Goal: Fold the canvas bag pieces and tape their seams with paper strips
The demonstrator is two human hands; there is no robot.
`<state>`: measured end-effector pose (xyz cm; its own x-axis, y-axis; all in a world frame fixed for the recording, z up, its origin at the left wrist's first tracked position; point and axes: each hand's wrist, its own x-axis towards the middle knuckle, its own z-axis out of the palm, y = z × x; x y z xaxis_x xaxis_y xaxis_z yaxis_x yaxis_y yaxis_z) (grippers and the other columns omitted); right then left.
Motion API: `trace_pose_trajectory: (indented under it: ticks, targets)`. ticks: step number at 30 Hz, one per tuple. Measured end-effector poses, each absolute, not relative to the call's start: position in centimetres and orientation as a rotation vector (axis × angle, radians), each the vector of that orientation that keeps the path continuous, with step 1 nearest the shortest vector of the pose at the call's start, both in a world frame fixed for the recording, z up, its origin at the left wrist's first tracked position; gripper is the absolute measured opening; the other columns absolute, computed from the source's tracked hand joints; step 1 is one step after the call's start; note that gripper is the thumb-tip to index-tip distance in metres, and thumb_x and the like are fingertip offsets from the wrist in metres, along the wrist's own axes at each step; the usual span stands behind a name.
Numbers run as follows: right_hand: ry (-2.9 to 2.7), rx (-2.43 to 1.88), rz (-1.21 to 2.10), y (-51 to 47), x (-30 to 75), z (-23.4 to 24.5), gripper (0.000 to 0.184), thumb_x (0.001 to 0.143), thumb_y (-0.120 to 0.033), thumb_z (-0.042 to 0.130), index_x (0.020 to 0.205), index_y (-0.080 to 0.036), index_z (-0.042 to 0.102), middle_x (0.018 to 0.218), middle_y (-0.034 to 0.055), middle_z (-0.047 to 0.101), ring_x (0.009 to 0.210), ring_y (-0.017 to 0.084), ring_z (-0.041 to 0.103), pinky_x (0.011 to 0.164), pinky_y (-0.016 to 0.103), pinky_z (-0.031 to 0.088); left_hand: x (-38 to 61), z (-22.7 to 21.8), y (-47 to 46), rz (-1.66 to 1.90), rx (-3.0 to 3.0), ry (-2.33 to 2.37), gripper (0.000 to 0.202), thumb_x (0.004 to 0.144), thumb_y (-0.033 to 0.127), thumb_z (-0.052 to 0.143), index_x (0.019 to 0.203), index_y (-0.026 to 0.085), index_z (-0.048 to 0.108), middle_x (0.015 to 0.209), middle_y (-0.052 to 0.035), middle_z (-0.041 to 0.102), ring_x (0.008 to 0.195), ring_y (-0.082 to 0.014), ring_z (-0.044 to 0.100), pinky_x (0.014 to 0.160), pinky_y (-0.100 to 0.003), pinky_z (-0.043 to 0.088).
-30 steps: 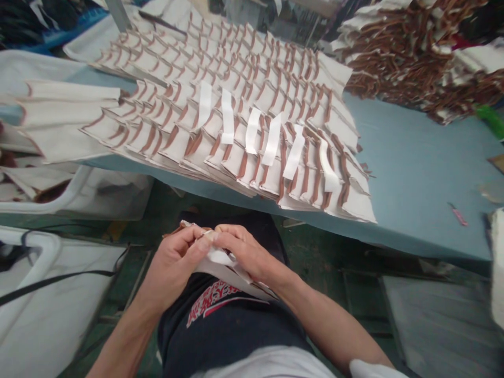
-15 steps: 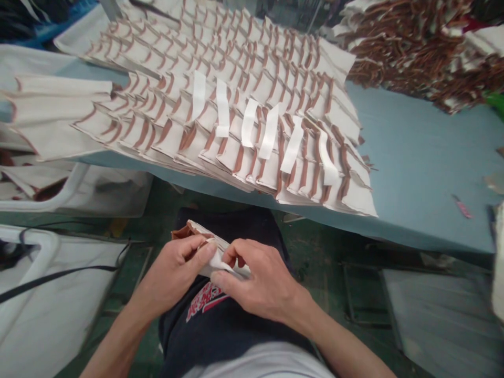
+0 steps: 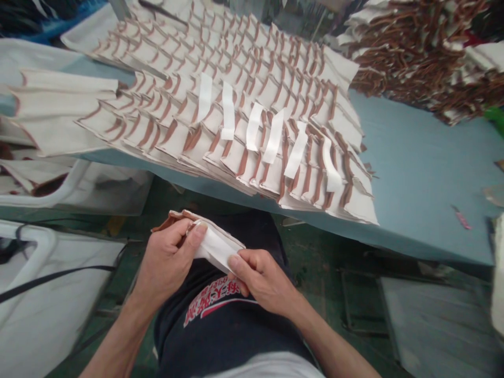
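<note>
A white fabric piece with brown edging [image 3: 220, 247] is held above my lap, stretched between both hands. My left hand [image 3: 169, 252] pinches its left end, thumb on top, where brown material sticks out past the knuckles. At the right end, my right hand [image 3: 260, 278] is closed with the thumb on the white face and the fingers underneath. On the table beyond lie many overlapping white pieces with brown edges [image 3: 173, 136]. Several loose white strips [image 3: 274, 136] rest across the front rows.
The blue-covered table [image 3: 413, 173] spans the view ahead. A heap of brown and white pieces [image 3: 417, 52] sits at its back right. A small pink tool [image 3: 461, 218] lies near the right end. White bins [image 3: 79, 184] stand at the left, below table height.
My right hand has slid right along the white fabric and straightened it, so more of its white face shows. My left hand has shifted slightly left with its end.
</note>
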<state>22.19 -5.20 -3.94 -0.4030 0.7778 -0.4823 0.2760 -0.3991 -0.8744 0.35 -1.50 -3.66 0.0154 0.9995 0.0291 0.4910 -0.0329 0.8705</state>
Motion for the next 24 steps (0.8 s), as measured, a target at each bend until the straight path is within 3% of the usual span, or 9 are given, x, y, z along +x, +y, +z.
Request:
trace_pose_trajectory:
  ticks: [4,7,9,11,14,16,19,24]
  targets:
    - [-1.375,-1.324,1.994,-6.4,24.0,-5.6,0.074,0.108,-0.085,0.052,0.078,-0.019,0.067,0.062,-0.002,0.06,0.055,0.011,0.042,0.058,0.027,0.032,-0.4,-3.5,-1.3,0.956,1.608,1.565,0.044,0.101,0.048,0.063,0.064,0.024,0.064,0.059,0.0017,0.056,0.055,-0.0168,0.049,0.052,-0.028,0.037]
    - [-1.493,-1.454,1.988,-7.5,26.6,-5.6,0.08,0.108,-0.088,0.043,0.068,-0.021,0.061,0.06,-0.001,0.056,0.056,0.013,0.044,0.059,0.029,0.033,-1.0,-3.2,-1.2,0.953,1.61,1.578,0.041,0.1,0.044,0.06,0.066,0.023,0.068,0.06,0.0018,0.06,0.054,-0.0158,0.052,0.05,-0.027,0.037]
    - [-1.704,-1.646,1.838,-7.9,28.2,-5.0,0.068,0.112,-0.074,0.046,0.073,-0.021,0.065,0.066,0.0012,0.062,0.062,0.016,0.053,0.062,0.03,0.035,-1.2,-2.9,-1.1,0.94,1.63,1.557,0.041,0.101,0.043,0.059,0.066,0.022,0.067,0.06,0.002,0.06,0.055,-0.0154,0.053,0.051,-0.026,0.039]
    - [-1.879,-1.848,1.383,-7.7,28.9,-4.0,0.042,0.111,-0.054,0.058,0.089,-0.022,0.075,0.087,0.0063,0.077,0.083,0.023,0.068,0.076,0.033,0.044,-1.0,-2.4,-1.0,0.93,1.661,1.523,0.043,0.102,0.042,0.059,0.064,0.023,0.063,0.059,0.0026,0.058,0.055,-0.0148,0.051,0.052,-0.026,0.039]
    - [-1.781,-1.832,0.973,-6.2,27.5,-2.4,0.025,0.103,-0.044,0.068,0.089,-0.024,0.073,0.088,0.0055,0.076,0.086,0.024,0.069,0.082,0.035,0.048,-0.2,-1.7,-0.8,0.93,1.694,1.457,0.043,0.101,0.039,0.06,0.061,0.023,0.059,0.057,0.0038,0.056,0.052,-0.0139,0.048,0.05,-0.026,0.037]
    - [-1.673,-1.666,1.05,-4.7,25.3,-1.7,0.023,0.098,-0.043,0.073,0.086,-0.024,0.068,0.082,0.0007,0.071,0.076,0.019,0.064,0.075,0.031,0.048,0.3,-1.4,-0.8,0.933,1.699,1.414,0.042,0.101,0.038,0.06,0.061,0.023,0.061,0.056,0.0044,0.056,0.051,-0.0133,0.048,0.048,-0.025,0.036]
    - [-1.657,-1.519,1.201,-2.2,21.9,-1.3,0.035,0.088,-0.051,0.087,0.087,-0.024,0.065,0.083,-0.0026,0.068,0.076,0.016,0.06,0.074,0.029,0.047,0.7,-1.4,-0.8,0.947,1.688,1.374,0.041,0.101,0.036,0.06,0.063,0.022,0.067,0.057,0.005,0.058,0.051,-0.0124,0.049,0.047,-0.023,0.037]
    - [-1.639,-1.43,1.579,-0.6,19.5,-1.6,0.037,0.096,-0.052,0.08,0.084,-0.024,0.058,0.071,-0.0077,0.058,0.065,0.012,0.049,0.064,0.027,0.038,0.5,-2.1,-1.4,0.961,1.574,1.362,0.041,0.102,0.037,0.06,0.068,0.02,0.075,0.063,0.0031,0.067,0.054,-0.0126,0.056,0.049,-0.021,0.042]
